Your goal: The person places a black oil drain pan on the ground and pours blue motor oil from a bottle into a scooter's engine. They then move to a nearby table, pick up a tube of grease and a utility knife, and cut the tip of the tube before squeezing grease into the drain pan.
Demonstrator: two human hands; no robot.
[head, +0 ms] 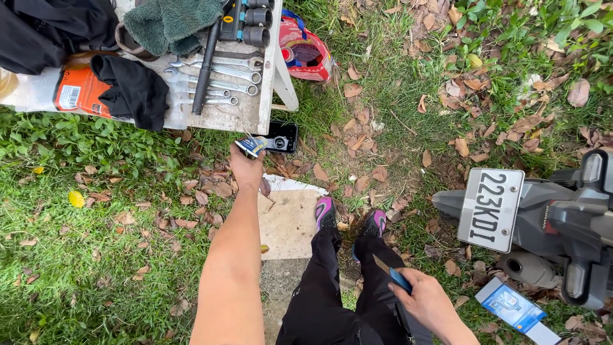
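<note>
Here, left fingers: closed on a small blue packet (250, 145), held out at the tabletop's near edge.
Left hand (246, 167): arm stretched forward over grass and dry leaves.
Right fingers: wrapped round a blue-handled knife (391, 275), blade pointing up-left.
Right hand (426, 300): low, beside the black-trousered legs.
Phone (280, 137): black, just beside the packet, below the tabletop edge.
Tabletop (246, 108): carries wrenches (220, 80), sockets, cloths.
Card (513, 308): blue-white, on the ground under the motorcycle (562, 217).
</note>
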